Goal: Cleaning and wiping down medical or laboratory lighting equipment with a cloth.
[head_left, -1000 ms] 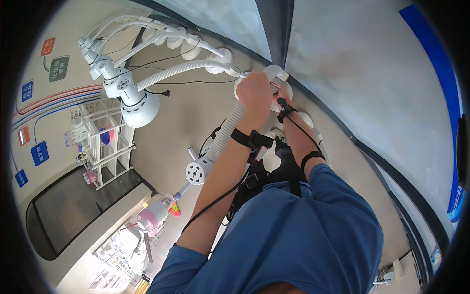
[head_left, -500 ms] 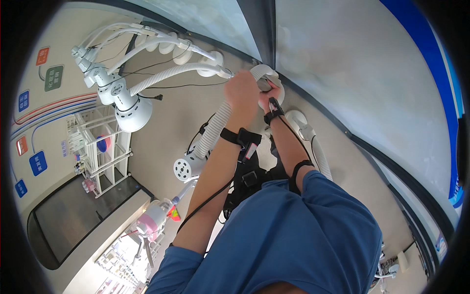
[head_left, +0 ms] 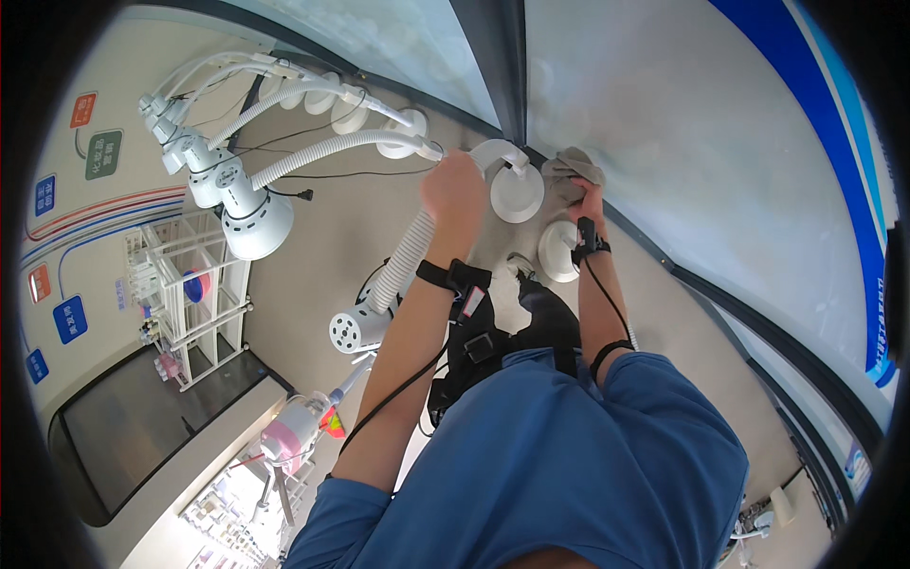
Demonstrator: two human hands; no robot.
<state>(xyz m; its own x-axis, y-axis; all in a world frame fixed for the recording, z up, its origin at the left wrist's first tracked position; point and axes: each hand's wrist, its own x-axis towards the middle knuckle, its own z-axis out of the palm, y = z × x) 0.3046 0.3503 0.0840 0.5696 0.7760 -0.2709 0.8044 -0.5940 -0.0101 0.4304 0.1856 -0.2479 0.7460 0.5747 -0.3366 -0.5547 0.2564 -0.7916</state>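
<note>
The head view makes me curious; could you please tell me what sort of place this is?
Possibly a beauty salon or showroom: white vented appliances on flexible necks stand beside large glass-like panels, with an open white rack holding small items.

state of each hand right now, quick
Left hand: closed around the white ribbed tube.
Right hand: closed, holding a gray cloth.

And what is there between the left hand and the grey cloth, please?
In the head view, a round white base lies between the left hand and the grey cloth, with a bent white tube reaching to it.
</note>
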